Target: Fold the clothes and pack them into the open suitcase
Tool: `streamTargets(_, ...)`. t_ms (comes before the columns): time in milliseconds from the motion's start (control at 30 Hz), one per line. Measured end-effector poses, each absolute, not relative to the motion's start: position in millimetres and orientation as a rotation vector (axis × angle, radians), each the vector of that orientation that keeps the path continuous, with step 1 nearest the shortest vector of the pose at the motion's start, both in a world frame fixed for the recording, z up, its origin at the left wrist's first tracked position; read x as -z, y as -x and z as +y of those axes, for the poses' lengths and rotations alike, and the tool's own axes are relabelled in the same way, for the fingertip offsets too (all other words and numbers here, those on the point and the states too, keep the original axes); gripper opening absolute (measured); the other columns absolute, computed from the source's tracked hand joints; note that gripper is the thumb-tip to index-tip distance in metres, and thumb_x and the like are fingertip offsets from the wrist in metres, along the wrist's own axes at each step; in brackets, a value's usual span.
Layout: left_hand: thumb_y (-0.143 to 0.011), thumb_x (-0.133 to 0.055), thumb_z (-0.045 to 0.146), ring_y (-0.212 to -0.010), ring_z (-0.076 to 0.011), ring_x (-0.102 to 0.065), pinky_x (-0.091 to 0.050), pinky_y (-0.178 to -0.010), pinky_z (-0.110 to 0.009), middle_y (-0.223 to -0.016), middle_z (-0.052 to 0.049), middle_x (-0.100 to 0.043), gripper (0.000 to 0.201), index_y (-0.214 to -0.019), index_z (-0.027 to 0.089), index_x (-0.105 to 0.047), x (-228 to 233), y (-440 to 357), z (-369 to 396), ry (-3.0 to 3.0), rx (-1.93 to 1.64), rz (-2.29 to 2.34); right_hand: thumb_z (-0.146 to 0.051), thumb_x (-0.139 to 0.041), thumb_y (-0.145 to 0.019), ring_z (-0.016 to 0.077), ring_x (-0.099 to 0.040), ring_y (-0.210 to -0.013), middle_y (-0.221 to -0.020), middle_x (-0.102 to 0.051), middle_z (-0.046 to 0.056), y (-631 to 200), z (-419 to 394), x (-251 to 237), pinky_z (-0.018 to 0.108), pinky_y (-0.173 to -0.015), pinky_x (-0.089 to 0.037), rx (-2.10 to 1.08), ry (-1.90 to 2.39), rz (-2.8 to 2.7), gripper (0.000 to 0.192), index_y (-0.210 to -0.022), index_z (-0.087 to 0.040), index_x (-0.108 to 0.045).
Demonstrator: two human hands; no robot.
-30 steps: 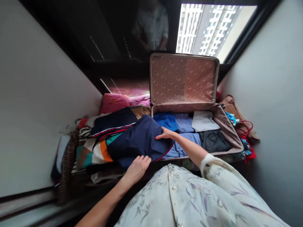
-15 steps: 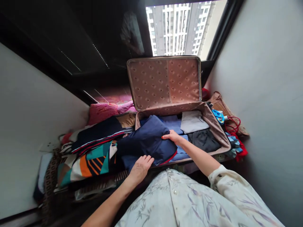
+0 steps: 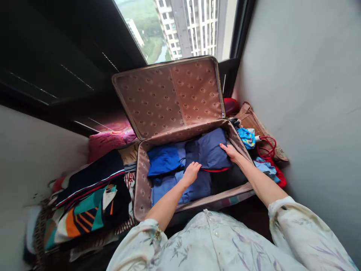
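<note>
An open suitcase (image 3: pixel 142 177) with a patterned pink lining lies in front of me, its lid (image 3: pixel 169 96) upright against the window. A folded navy garment (image 3: pixel 208 150) lies in its far right part, over other folded clothes. My left hand (image 3: pixel 191 172) presses flat on the garment's near left edge. On its right edge rests my right hand (image 3: pixel 231 151), close to the suitcase wall. A bright blue folded piece (image 3: pixel 163 160) lies to the left, with paler blue clothes (image 3: pixel 180 186) below it.
A pile of striped and multicoloured clothes (image 3: pixel 90 199) sits left of the suitcase, with a pink cushion (image 3: pixel 104 143) behind. A brown bag (image 3: pixel 254 122), red cords (image 3: pixel 266 148) and small cloth items crowd the right side against the grey wall. A window stands behind the lid.
Both hands carried the navy garment from the suitcase's left edge to its far right part, covering the white and dark pieces there. The view swung left and down.
</note>
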State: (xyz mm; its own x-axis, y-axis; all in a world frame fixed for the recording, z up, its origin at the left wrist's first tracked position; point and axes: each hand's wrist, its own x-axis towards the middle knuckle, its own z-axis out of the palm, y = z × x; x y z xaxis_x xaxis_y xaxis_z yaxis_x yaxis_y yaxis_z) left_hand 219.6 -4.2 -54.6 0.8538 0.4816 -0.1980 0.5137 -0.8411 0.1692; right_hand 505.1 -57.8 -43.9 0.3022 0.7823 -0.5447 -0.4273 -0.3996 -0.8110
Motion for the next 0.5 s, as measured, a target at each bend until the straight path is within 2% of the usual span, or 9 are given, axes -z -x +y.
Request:
streamTargets(200,-0.087,-0.042,-0.004,-0.107,-0.0235,-0.058,-0.048,-0.098,-0.037,-0.113,-0.01,-0.065,0.045,-0.117,0.018,-0.068,77,-226,-5,-2.602,0.225,0.824,-0.054,-0.072,-0.083,0.0254,-0.075,-0.084,-0.076,-0.076,0.008,-518,-74,73,0.039,-0.081,-0.062,-1.37,1.435,-0.237,0.035,-0.085,-0.02,-0.066)
streamTargets(300,-0.084,-0.053,0.001,-0.115,-0.0241,-0.059,-0.047,-0.106,-0.04,-0.121,-0.01,-0.064,0.05,-0.129,0.019,-0.064,75,-238,-5,-2.406,0.085,0.864,-0.051,-0.075,-0.081,0.0223,-0.073,-0.076,-0.073,-0.074,0.005,-507,-71,77,0.037,-0.078,-0.062,-1.379,1.393,-0.251,0.032,-0.084,-0.022,-0.063)
streamTargets(400,-0.081,-0.07,0.019,-0.132,-0.0274,-0.054,-0.043,-0.114,-0.044,-0.145,-0.016,-0.055,0.078,-0.154,0.017,-0.042,70,-271,-4,-2.084,-0.143,0.895,-0.043,-0.082,-0.074,0.0192,-0.069,-0.068,-0.074,-0.073,0.005,-488,-64,76,0.033,-0.069,-0.06,-1.412,1.383,-0.31,0.031,-0.084,-0.021,-0.064)
streamTargets(467,-0.079,-0.077,0.028,-0.14,-0.0298,-0.049,-0.041,-0.117,-0.044,-0.155,-0.021,-0.046,0.094,-0.161,0.013,-0.031,66,-295,-1,-1.904,-0.232,0.961,-0.038,-0.084,-0.07,0.0175,-0.066,-0.067,-0.077,-0.073,0.005,-476,-58,73,0.03,-0.064,-0.057,-1.429,1.394,-0.374,0.031,-0.087,-0.019,-0.067)
streamTargets(500,-0.079,-0.078,0.029,-0.142,-0.0306,-0.048,-0.04,-0.117,-0.043,-0.156,-0.021,-0.045,0.097,-0.161,0.012,-0.03,64,-305,1,-1.842,-0.246,1.007,-0.035,-0.084,-0.069,0.0166,-0.065,-0.067,-0.08,-0.073,0.005,-471,-56,71,0.028,-0.063,-0.056,-1.433,1.403,-0.41,0.03,-0.088,-0.018,-0.068)
